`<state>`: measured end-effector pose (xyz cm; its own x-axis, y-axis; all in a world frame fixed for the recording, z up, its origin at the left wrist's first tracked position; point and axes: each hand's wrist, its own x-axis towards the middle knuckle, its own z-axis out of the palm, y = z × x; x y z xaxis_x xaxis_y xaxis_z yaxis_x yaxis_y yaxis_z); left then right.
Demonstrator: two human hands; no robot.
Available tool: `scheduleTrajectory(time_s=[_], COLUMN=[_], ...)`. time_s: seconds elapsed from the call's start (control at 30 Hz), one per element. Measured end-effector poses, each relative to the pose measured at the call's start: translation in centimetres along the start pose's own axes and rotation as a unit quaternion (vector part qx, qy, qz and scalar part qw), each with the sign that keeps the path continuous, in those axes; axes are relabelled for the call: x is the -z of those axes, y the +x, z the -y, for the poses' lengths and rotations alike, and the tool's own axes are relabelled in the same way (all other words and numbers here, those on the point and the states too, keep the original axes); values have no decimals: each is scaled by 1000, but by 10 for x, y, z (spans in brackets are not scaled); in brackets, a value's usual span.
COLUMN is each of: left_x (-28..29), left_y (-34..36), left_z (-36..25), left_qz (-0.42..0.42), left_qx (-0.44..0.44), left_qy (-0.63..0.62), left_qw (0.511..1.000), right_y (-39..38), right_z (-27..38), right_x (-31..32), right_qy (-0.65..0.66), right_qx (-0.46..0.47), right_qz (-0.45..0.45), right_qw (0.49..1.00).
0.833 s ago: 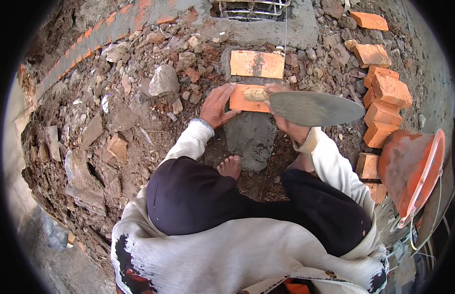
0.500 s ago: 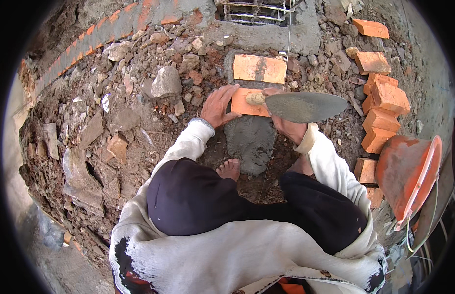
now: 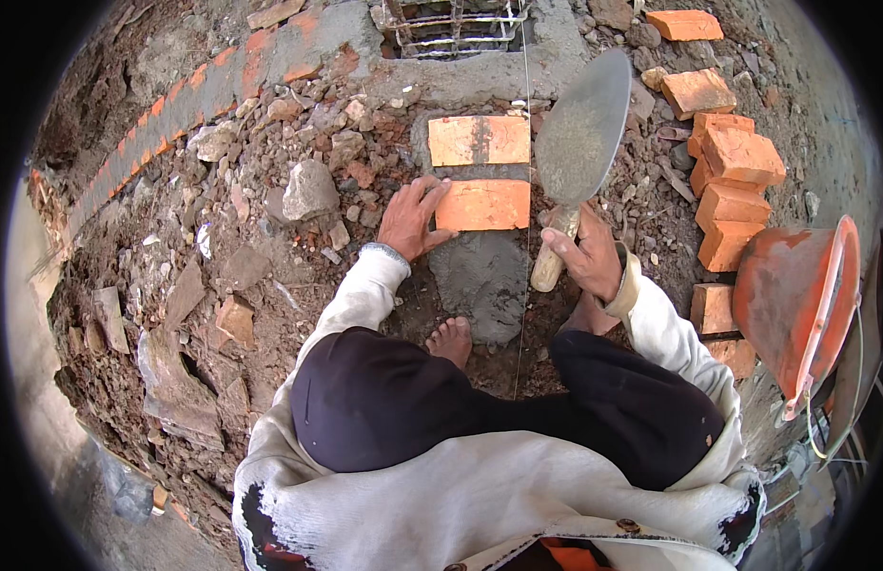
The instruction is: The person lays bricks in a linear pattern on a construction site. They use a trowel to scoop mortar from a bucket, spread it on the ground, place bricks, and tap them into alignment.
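Observation:
An orange brick (image 3: 483,205) lies flat on grey mortar, its long side running left to right. My left hand (image 3: 410,219) is closed around its left end, thumb at the near corner and fingers at the far corner. To the right of the brick, my right hand (image 3: 592,255) grips a trowel (image 3: 582,128) by its wooden handle, the broad grey blade pointing away from me. Just beyond lies another brick (image 3: 479,141) with a dark smear across it. Wet mortar (image 3: 480,285) spreads on the near side, between my bare feet.
A taut string (image 3: 528,86) runs past the bricks' right ends. Loose bricks (image 3: 736,157) line the right side, beside a tilted orange bucket (image 3: 794,305). Steel bars (image 3: 456,29) stand in a concrete opening at the far side. Stones and rubble (image 3: 310,190) cover the left.
My right hand has left the brick's right end and moved right. The trowel has swung from lying sideways over the brick to pointing away. My left hand stays at the brick.

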<state>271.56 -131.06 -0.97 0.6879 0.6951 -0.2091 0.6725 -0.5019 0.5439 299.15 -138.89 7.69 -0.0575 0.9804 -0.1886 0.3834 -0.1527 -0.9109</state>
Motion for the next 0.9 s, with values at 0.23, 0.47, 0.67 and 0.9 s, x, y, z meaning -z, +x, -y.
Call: scheduleTrajectory(time_s=[0.23, 0.47, 0.67, 0.9], left_x=[1, 2, -1, 0], left_y=[7, 13, 12, 15], left_z=[-4, -7, -9, -12], left_qz=[1, 2, 4, 8], left_qx=[-15, -8, 3, 16], left_qy=[12, 15, 16, 30], left_qw=[1000, 1000, 1000, 999], right_y=[-40, -46, -39, -34], right_z=[-24, -44, -47, -57], right_x=[-39, -57, -49, -54], right_qy=[-7, -89, -77, -79], right_qx=[-84, -103, -133, -120], right_qz=[133, 173, 218, 201], right_qw=[988, 975, 964, 969])
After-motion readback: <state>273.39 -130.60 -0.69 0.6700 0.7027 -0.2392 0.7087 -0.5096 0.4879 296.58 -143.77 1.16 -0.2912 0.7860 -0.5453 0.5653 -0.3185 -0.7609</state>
